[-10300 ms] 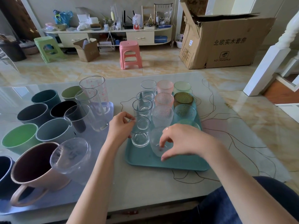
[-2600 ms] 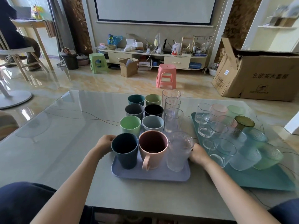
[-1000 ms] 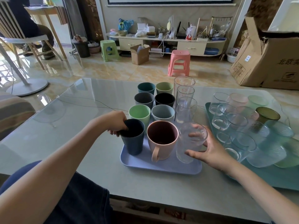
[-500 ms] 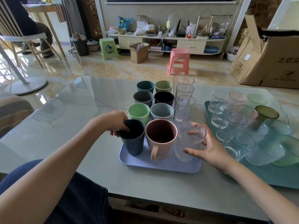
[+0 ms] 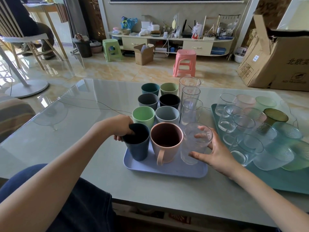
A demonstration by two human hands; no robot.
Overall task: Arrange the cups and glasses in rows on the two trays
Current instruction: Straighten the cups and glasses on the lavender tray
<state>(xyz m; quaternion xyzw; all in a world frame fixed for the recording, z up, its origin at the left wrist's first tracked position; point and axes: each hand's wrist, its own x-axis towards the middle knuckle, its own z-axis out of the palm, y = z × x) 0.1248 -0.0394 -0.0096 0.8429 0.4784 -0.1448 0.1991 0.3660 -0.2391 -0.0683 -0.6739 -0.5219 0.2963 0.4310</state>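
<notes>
A lavender tray (image 5: 167,169) in the middle of the table carries coloured cups in two rows and tall clear glasses in a third. My left hand (image 5: 119,127) grips the rim of the dark blue cup (image 5: 138,145) at the tray's front left, with the thumb inside. A pink mug (image 5: 165,142) stands beside it. My right hand (image 5: 213,152) wraps around the clear glass (image 5: 194,143) at the front right. To the right, a teal tray (image 5: 284,179) carries several clear and tinted glasses in rows.
The trays rest on a glossy table (image 5: 66,131) whose front edge runs near my lap. Beyond the table stand a pink stool (image 5: 184,64), a green stool (image 5: 111,49), a large cardboard box (image 5: 275,59) and a cluttered low cabinet (image 5: 170,41).
Both hands keep their hold on the dark blue cup and the front clear glass. The view has shifted slightly; the cups have not visibly moved.
</notes>
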